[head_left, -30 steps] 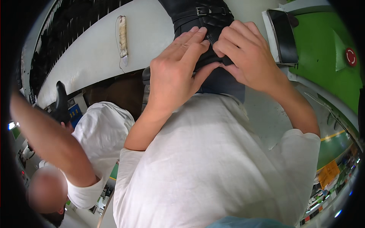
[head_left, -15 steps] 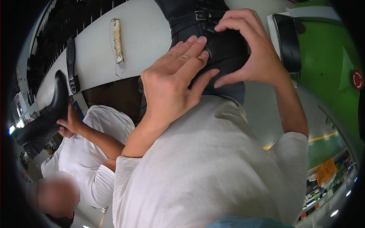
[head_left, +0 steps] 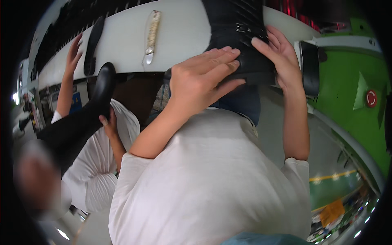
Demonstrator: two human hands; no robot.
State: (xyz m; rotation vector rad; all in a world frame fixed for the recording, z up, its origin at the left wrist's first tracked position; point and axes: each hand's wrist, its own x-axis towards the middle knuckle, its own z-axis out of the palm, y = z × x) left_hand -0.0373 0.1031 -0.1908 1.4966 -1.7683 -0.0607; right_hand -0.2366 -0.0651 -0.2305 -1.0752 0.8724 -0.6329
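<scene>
**A:** What do you have on the head view?

**B:** The long white bench runs across the top. A black quilted boot with a buckled strap stands on its near edge, right in front of me. Both hands are on it, so I judge the step to be steadying and pressing the boot in place.

**A:** How are the hands set?

**B:** My left hand clasps it loosely, with the fingers laid over the lower part and the thumb along the bottom edge. My right hand lies flat against the boot's right side with the fingers spread, not closed round anything.

**A:** What would shifting it call for?

**B:** As I see it, a firmer hold from the right hand first, since it only leans on the boot.

**A:** Is anyone nearby?

**B:** A co-worker on my left holds another black boot. A pale insole lies on the bench.

**A:** Any signs or labels?

**B:** There's a green panel at the right with a small round red sign on it. Lower down, far off, is an orange board, too small to make out. I see no packages.
</scene>
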